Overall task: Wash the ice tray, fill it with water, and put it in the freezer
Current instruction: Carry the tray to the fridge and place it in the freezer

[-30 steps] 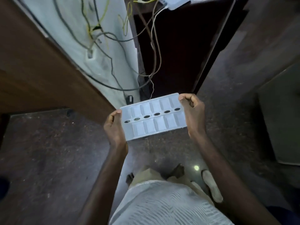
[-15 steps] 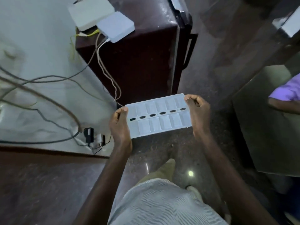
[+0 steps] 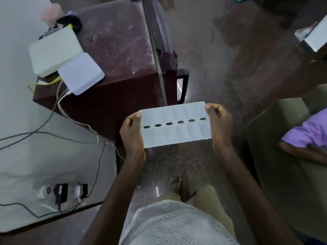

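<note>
A white plastic ice tray (image 3: 175, 127) with two rows of compartments and a line of dark oval holes down its middle is held level in front of me. My left hand (image 3: 131, 132) grips its left end, thumb on top. My right hand (image 3: 219, 122) grips its right end the same way. Just beyond the tray stands a dark maroon fridge (image 3: 120, 50), seen from above, its door shut and its black handle (image 3: 183, 87) facing right.
Two white boxes (image 3: 70, 59) with cables sit on the fridge top. A white wall (image 3: 35, 156) with sockets and hanging wires runs along the left. A person in a purple sleeve (image 3: 307, 131) sits at the right, by a grey-green surface (image 3: 286, 174). Dark stone floor (image 3: 230, 41) lies ahead.
I have walked and turned toward the fridge, whose top and handle now fill the view ahead. Both hands keep the same hold on the tray.
</note>
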`<action>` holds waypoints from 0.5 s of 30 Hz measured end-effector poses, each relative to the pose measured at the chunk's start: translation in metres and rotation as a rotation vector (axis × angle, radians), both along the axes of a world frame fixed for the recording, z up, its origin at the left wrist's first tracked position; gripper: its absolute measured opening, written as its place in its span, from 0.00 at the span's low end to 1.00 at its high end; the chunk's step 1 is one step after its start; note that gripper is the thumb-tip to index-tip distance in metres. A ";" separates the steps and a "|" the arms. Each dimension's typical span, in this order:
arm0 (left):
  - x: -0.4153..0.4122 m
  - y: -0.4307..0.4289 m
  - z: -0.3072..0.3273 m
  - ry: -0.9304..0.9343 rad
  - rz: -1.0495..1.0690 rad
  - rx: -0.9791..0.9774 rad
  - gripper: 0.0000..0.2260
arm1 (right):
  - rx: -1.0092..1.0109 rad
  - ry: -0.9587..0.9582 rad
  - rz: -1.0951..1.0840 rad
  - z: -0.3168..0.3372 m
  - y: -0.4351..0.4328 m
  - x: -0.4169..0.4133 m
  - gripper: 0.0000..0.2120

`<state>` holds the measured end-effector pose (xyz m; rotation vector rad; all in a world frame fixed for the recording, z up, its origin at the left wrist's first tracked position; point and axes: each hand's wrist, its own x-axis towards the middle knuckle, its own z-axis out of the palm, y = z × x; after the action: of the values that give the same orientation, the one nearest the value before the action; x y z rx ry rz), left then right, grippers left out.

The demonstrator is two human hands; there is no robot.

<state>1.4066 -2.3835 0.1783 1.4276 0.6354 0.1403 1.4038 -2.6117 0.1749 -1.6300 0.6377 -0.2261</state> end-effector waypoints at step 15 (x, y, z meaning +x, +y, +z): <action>0.181 -0.235 0.010 -0.030 0.055 0.071 0.05 | 0.000 -0.015 0.044 0.024 -0.230 0.197 0.06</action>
<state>1.5881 -2.6186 0.1885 1.4739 0.6507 0.2291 1.6010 -2.8417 0.1988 -1.6391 0.5898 -0.2056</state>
